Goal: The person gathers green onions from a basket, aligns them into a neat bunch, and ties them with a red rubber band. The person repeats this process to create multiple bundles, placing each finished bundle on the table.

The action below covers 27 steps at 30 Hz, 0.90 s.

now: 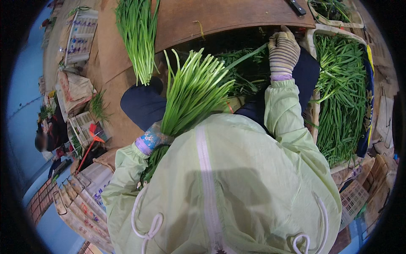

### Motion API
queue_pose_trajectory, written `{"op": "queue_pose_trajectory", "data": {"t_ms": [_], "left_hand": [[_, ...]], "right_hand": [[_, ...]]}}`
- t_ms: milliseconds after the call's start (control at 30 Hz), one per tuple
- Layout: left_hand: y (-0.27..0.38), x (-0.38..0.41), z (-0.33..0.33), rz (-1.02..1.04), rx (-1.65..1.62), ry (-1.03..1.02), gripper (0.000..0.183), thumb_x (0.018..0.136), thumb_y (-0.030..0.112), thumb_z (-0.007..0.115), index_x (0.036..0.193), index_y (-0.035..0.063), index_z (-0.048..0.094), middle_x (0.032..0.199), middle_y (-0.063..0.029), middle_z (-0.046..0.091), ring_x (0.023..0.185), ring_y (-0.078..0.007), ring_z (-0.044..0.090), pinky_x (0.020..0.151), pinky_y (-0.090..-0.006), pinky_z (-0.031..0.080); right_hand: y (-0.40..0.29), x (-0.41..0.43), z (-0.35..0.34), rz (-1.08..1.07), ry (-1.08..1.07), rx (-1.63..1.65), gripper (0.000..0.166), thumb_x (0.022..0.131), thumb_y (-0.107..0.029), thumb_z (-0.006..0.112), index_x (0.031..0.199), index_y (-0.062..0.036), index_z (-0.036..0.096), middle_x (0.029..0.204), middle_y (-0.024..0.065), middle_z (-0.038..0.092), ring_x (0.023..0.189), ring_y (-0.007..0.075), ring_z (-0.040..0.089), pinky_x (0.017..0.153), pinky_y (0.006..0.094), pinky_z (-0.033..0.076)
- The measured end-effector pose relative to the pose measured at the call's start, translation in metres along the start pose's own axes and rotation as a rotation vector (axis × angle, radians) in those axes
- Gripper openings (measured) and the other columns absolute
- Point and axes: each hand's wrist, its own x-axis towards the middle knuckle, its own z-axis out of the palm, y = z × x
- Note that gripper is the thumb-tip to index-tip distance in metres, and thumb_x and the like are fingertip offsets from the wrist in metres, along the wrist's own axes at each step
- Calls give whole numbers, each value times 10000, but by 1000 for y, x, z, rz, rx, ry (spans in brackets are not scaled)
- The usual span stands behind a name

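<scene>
My left hand, at the blue floral cuff, is wrapped around a thick bundle of green garlic chives; its fingers are mostly hidden by the leaves. The pale cut ends fan out towards the board. My right hand, in a striped knit glove, is near the board's edge and pinches the tip of a long green leaf that slants down to the bundle. Another bunch of chives lies at the left end of the brown wooden board. A black-handled knife rests at the board's right.
A white plastic crate full of loose greens stands at my right, with another crate beyond it. Loose leaves lie below the board between my knees. Stacked crates and a person are at the left.
</scene>
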Motion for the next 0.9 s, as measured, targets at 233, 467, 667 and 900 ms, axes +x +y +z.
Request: {"op": "queue_pose_trajectory", "data": {"t_ms": [233,467,667,900], "left_hand": [[-3,-18,43,369,1058,-83,370,797,56,492,1160,-9,464,1055,-140,565,778,-220,585,707,-343,479],[-6,9,-50,59,900,-263,273,856,57,421,1100,-19,517,990,-123,592,850,-159,575,748,-251,452],[7,-14,22,48,323,-149,308,848,-9,408,1150,-18,474,1130,-158,518,981,-222,533,828,-353,442],[4,-2,23,281,915,-258,234,857,105,425,1027,20,560,1027,-110,568,874,-202,555,775,-343,433]], "right_hand": [[15,8,-1,56,-144,-30,230,621,-170,664,826,-93,596,894,108,584,822,268,566,719,371,451],[-80,-9,-22,-226,-930,972,490,663,-256,699,1087,-60,553,1104,170,538,1043,255,494,914,313,355],[-86,-20,-4,105,-1559,1507,421,667,-179,716,1035,-32,574,924,32,618,835,122,541,767,272,425],[-72,-27,-6,148,-1569,1512,343,665,-157,690,970,-26,602,845,34,628,764,123,557,720,264,444]]}}
